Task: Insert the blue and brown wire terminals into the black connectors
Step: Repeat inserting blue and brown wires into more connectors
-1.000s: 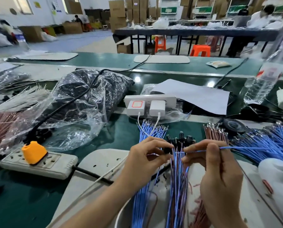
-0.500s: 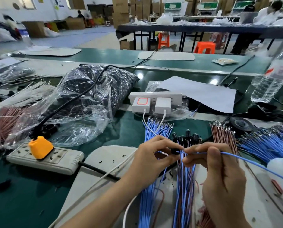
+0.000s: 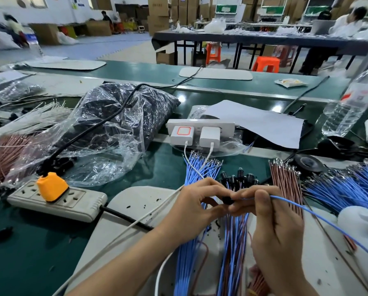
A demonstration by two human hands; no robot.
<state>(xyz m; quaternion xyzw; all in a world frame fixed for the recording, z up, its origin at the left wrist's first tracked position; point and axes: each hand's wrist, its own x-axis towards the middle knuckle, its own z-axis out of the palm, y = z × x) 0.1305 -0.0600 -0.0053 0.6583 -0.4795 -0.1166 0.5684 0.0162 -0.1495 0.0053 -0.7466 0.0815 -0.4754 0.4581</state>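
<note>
My left hand (image 3: 197,207) pinches a small black connector (image 3: 228,200) between thumb and fingers. My right hand (image 3: 273,229) pinches a single blue wire (image 3: 320,216) near its tip, right against the connector; the wire trails off to the lower right. The terminal itself is hidden between my fingertips. Behind my hands lies a bunch of finished wires with black connectors (image 3: 239,178) on their ends. Loose blue wires (image 3: 198,167) lie left of them, brown wires (image 3: 285,180) to the right, and a big pile of blue wires (image 3: 354,186) at far right.
A power strip with an orange plug (image 3: 52,185) sits at the left, its black cable crossing the white mat (image 3: 136,201). A plastic bag of black parts (image 3: 114,124), a white socket bar with chargers (image 3: 200,133), paper (image 3: 260,122) and a water bottle (image 3: 350,103) stand behind.
The blue wire's free length has swung down toward the lower right. My hands have closed together, so the wire tip is now right at the connector.
</note>
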